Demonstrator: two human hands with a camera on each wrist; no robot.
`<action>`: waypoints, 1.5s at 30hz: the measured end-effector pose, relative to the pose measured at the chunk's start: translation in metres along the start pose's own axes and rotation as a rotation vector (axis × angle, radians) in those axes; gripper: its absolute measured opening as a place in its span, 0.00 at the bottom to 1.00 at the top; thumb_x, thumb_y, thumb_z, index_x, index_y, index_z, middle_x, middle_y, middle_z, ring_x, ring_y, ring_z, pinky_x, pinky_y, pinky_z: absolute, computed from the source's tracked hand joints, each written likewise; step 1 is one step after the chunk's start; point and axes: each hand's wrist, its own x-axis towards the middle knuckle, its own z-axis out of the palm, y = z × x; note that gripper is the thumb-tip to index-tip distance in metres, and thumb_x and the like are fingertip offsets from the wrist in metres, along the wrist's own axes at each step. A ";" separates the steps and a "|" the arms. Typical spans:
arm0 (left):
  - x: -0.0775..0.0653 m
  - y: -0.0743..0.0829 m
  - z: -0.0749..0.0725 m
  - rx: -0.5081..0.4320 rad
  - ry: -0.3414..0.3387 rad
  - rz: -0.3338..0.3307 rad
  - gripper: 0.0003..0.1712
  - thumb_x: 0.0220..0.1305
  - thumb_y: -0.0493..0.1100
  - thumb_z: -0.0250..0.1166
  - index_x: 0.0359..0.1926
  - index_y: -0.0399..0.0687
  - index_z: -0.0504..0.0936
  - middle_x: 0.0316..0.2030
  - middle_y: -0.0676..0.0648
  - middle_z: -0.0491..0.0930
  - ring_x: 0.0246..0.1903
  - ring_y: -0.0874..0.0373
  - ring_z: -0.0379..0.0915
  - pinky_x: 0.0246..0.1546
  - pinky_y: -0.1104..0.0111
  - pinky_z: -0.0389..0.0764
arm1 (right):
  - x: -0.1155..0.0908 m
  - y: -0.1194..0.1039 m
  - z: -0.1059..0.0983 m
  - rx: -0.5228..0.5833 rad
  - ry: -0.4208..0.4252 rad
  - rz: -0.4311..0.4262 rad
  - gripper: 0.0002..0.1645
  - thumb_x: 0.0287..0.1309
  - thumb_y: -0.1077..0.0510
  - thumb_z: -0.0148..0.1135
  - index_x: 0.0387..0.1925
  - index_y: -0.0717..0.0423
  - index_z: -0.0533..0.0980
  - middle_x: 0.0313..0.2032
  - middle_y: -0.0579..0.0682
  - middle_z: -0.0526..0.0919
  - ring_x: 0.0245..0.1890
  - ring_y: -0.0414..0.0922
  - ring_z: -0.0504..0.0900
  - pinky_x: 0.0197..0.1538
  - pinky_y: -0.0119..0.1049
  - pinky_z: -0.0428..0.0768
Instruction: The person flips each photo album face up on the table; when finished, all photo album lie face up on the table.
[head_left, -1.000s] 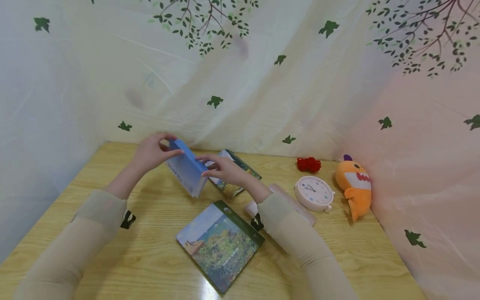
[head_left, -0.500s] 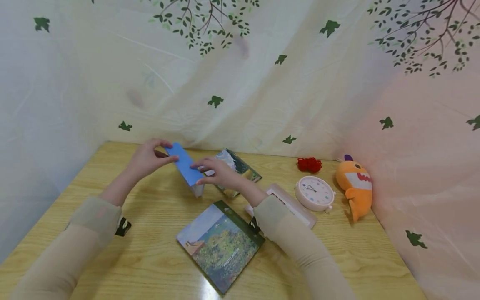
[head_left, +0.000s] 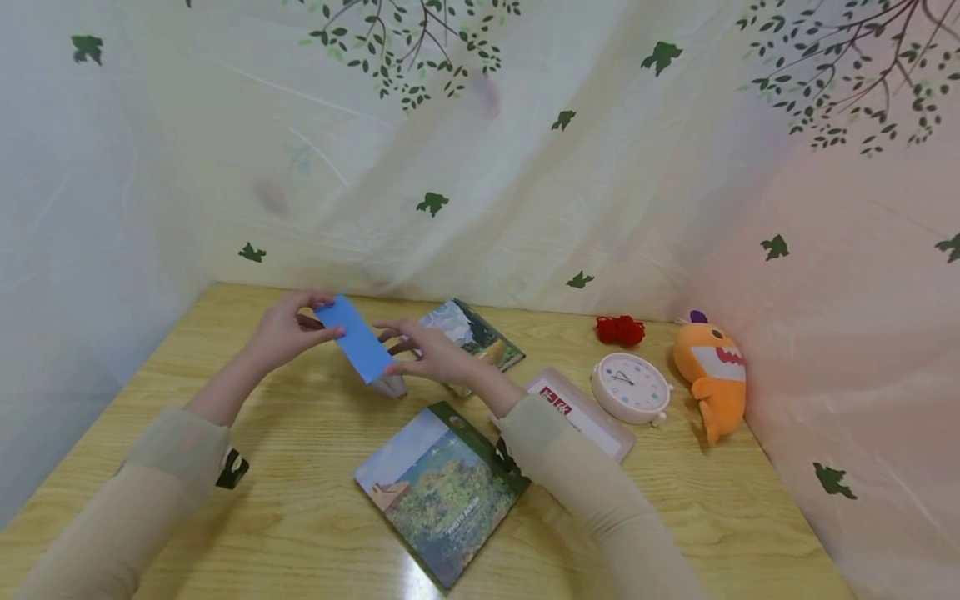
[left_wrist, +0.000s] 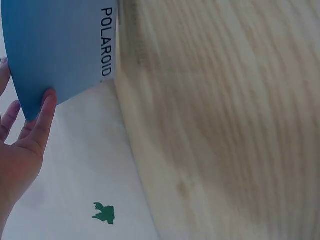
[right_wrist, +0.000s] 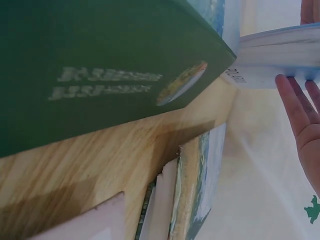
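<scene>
Your left grip (head_left: pixel 288 333) pinched the far-left end of the blue album (head_left: pixel 352 337); your right grip (head_left: pixel 435 354) pinched its near-right end, probably to keep it from twisting or falling open. It was toward the far left of the surface (head_left: pixel 300 500), left of the landscape-covered book (head_left: pixel 474 327). Its blue face pointed up and near, that face's long axis running far-left to near-right.

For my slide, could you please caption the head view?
Left hand and right hand hold a blue-spined book beyond a photo album on a table.
</scene>
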 end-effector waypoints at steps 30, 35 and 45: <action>-0.024 -0.047 0.005 0.083 -0.222 0.039 0.43 0.51 0.49 0.73 0.64 0.43 0.63 0.40 0.39 0.74 0.40 0.47 0.72 0.42 0.57 0.74 | -0.004 0.017 0.010 -0.267 -0.281 0.144 0.30 0.59 0.47 0.62 0.62 0.47 0.70 0.68 0.48 0.63 0.70 0.42 0.57 0.70 0.36 0.59; -0.030 -0.048 0.004 0.135 -0.304 0.027 0.38 0.54 0.49 0.71 0.62 0.44 0.65 0.42 0.40 0.74 0.41 0.48 0.71 0.43 0.56 0.75 | -0.005 0.023 0.011 -0.263 -0.302 0.187 0.29 0.57 0.46 0.64 0.60 0.43 0.72 0.69 0.46 0.61 0.71 0.40 0.54 0.70 0.38 0.59; -0.032 -0.047 0.003 0.211 -0.338 0.019 0.35 0.56 0.50 0.69 0.62 0.45 0.67 0.49 0.38 0.75 0.47 0.44 0.71 0.47 0.52 0.75 | -0.004 0.024 0.012 -0.261 -0.333 0.172 0.29 0.57 0.49 0.65 0.60 0.43 0.72 0.69 0.45 0.61 0.71 0.40 0.55 0.69 0.35 0.61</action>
